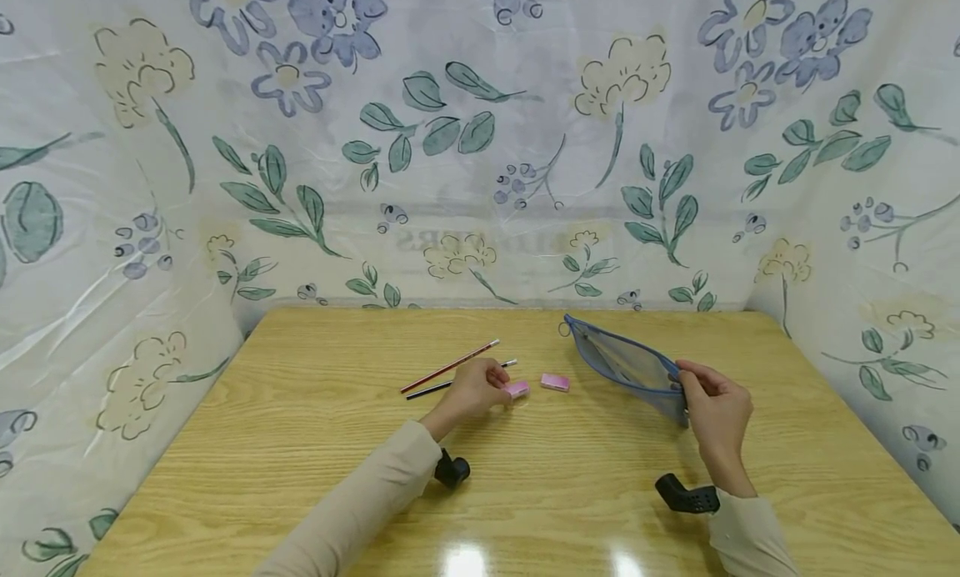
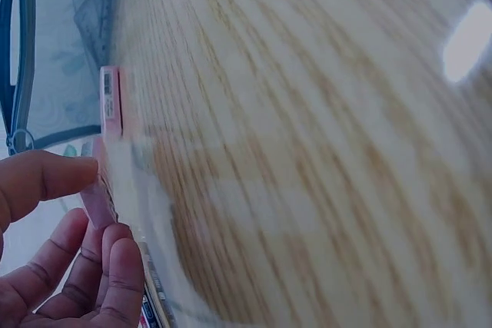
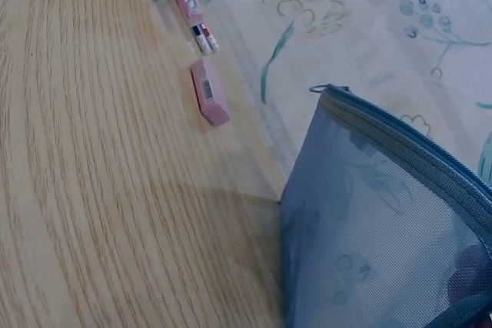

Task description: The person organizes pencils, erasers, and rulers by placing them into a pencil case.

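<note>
My left hand pinches a pink eraser between thumb and fingertips, low over the table. A second pink eraser lies just to its right. Behind the left hand are a red pencil and a dark pencil, the dark one partly covered by the hand. At the right, my right hand grips one end of a blue mesh zipper pouch, whose mouth gapes. Through its mesh, the left wrist view shows a clear set square. In the right wrist view the right hand is mostly hidden behind the pouch.
The wood-grain table is bordered at back and sides by a floral curtain. A black wrist mount sits at the left cuff, another black mount at the right.
</note>
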Tool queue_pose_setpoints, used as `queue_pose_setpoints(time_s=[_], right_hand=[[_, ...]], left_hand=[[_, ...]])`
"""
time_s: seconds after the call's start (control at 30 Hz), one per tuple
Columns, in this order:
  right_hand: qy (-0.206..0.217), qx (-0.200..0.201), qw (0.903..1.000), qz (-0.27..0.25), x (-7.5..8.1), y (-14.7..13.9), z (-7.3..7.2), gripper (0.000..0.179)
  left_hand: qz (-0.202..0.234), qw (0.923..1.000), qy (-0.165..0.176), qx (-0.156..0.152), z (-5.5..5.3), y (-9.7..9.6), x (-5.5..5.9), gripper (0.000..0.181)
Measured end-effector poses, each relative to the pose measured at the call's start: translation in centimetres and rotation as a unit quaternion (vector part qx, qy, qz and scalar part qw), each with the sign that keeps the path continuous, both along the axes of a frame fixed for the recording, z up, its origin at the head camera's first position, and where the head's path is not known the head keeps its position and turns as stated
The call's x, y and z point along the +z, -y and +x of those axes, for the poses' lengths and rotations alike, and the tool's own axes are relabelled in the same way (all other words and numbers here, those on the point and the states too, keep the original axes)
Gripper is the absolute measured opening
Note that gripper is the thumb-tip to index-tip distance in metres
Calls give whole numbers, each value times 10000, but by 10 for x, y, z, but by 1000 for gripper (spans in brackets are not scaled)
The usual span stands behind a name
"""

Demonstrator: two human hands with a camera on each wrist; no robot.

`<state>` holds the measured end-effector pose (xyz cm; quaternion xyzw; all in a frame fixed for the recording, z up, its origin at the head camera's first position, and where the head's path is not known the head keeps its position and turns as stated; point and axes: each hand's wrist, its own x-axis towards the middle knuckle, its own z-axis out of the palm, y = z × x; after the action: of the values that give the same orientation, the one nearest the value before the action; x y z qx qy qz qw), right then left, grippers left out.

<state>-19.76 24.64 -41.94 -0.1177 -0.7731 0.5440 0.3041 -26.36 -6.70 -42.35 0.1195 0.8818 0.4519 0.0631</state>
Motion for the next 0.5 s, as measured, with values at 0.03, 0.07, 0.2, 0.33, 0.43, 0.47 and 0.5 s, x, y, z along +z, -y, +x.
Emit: queue_pose_setpoints(time_s=[0.03,0.07,0.2,0.33,0.43,0.47,0.5], right_hand=[[21,14,10000,11,0,0,0,20],[42,27,10000,18,1,0,0,21],[130,81,9999,8,2,0,0,22],[182,117,9997,-67,3,0,1,22],[196,148,9997,-87,4,0,0,22],[199,148,9997,-87,5,0,1,22],[200,149,9996,-96,5,0,1,21]], left_hand=[[6,10000,12,16,0,0,0,21],[10,10000,38,26,0,0,2,20],[103,9999,30,6,0,1,4,21],[235,9997,-24,-13,0,1,6,22],[284,9996,-53,-9,-1,1,6,21],[291,9996,-54,-1,-1,1,7,21],[310,9995,-55,10,-1,1,7,21]])
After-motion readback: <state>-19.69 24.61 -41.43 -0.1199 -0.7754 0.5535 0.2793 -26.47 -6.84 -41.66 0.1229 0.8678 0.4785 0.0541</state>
